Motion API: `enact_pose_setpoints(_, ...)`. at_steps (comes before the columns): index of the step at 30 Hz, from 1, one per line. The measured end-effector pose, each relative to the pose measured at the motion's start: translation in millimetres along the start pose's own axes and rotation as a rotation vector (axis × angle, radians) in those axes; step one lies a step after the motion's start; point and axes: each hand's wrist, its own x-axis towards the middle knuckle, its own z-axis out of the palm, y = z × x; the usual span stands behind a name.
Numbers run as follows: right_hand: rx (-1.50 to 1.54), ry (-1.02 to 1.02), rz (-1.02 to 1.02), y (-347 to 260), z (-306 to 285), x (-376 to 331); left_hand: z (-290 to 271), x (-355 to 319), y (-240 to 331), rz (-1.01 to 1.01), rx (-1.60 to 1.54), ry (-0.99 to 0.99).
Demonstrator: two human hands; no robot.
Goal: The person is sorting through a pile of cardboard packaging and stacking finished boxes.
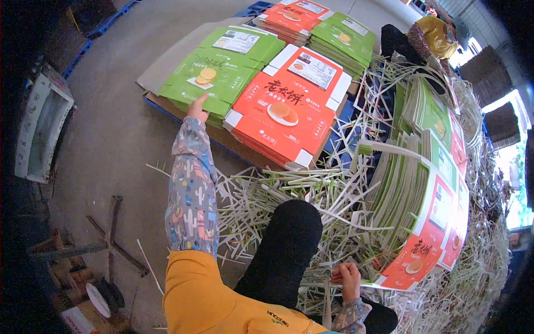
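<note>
My left hand [198, 109] reaches to the near edge of a stack of flat green printed cartons [231, 78]. One finger is stretched out along the edge of the top carton, and the hand touches the stack without a visible grip. My right hand [349, 276] is low in front of me, fingers curled closed, next to white paper strips. What lies in those fingers, if anything, I cannot make out. Just right of it is the lower corner of a leaning pile of uncut printed card sheets [409, 259], red and green.
Flat red cartons [286, 106] are stacked beside the green ones, with more red [292, 16] and green stacks [344, 36] behind, on a blue pallet [340, 150]. Paper strips [267, 195] heap around my knee. Another person [434, 36] works at far right. A metal stand [111, 242] is at left.
</note>
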Motion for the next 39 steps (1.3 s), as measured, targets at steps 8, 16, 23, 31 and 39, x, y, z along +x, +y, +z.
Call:
enact_pose_setpoints(8,0.036,-0.023,0.012,8.9,-2.0,6.7,8.5,-20.0,60.2,0.046,0.076,0.045)
enact_pose_setpoints(16,-0.009,-0.023,-0.043,9.4,-1.2,5.2,3.0,3.0,55.5,0.072,0.307,0.339)
enact_pose_setpoints(23,0.077,0.061,-0.139,6.9,-13.3,-8.9,35.4,-15.5,42.0,-0.005,0.563,0.416)
enact_pose_setpoints(31,0.16,-0.021,-0.192,9.9,-23.8,-24.0,-31.9,16.8,44.2,0.066,1.289,0.037)
enact_pose_setpoints(39,0.231,0.128,-0.348,17.0,-54.6,-39.5,56.8,-52.4,67.9,0.133,0.889,0.392)
